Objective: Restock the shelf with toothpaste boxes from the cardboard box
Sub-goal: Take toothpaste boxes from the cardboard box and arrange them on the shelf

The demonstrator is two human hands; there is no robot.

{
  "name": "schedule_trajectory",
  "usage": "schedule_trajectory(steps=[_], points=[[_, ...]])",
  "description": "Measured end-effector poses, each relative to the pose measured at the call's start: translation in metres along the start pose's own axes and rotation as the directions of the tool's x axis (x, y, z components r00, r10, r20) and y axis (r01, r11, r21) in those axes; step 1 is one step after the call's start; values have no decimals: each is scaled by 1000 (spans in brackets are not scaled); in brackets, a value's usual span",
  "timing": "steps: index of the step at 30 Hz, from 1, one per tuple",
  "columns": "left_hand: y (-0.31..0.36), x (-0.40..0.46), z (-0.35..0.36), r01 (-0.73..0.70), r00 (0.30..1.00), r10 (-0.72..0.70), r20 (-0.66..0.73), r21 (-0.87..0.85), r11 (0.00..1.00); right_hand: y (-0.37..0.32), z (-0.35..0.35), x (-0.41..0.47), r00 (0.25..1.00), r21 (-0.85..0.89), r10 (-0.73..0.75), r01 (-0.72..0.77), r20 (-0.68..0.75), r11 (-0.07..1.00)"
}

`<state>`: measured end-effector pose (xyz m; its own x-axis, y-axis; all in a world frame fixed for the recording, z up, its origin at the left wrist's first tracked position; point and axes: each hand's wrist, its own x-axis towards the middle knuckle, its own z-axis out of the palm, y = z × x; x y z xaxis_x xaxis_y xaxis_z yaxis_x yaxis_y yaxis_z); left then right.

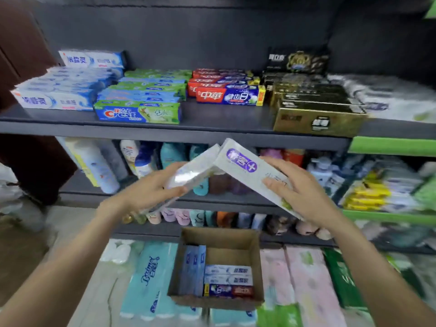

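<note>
Two pale toothpaste boxes, one in each of my hands.
My left hand (151,190) grips the left toothpaste box (188,175), long axis toward 1 o'clock; my right hand (299,190) grips the purple-logo toothpaste box (247,171), toward 11; a Crest box (138,112) sits at 11 o'clock.

Even indoor light, soft blur throughout, wide-angle warping at edges.

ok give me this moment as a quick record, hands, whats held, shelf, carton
left hand: grips one silver-white toothpaste box
right hand: grips a second white box with purple logo
boxes: tilted, top ends meeting
top shelf: toothpaste rows, bare spot before the red boxes
cardboard box: open, some boxes left
</note>
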<state>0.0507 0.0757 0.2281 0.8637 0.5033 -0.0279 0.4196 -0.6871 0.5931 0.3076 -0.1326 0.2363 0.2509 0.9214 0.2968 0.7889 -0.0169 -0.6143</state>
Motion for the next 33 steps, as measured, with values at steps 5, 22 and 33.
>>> schedule_trajectory(steps=[5, 22, 33], points=[[84, 43, 34, -126, 990, 93, 108, 356, 926, 28, -85, -46, 998, -67, 25, -29, -53, 997], [266, 158, 103, -356, 899, 413, -143, 309, 882, 184, -296, -17, 938, -406, 10, -159, -347, 900], [346, 181, 154, -177, 764, 413, -496, 454, 873, 238, -297, 45, 969, -571, -152, 13, -196, 821]])
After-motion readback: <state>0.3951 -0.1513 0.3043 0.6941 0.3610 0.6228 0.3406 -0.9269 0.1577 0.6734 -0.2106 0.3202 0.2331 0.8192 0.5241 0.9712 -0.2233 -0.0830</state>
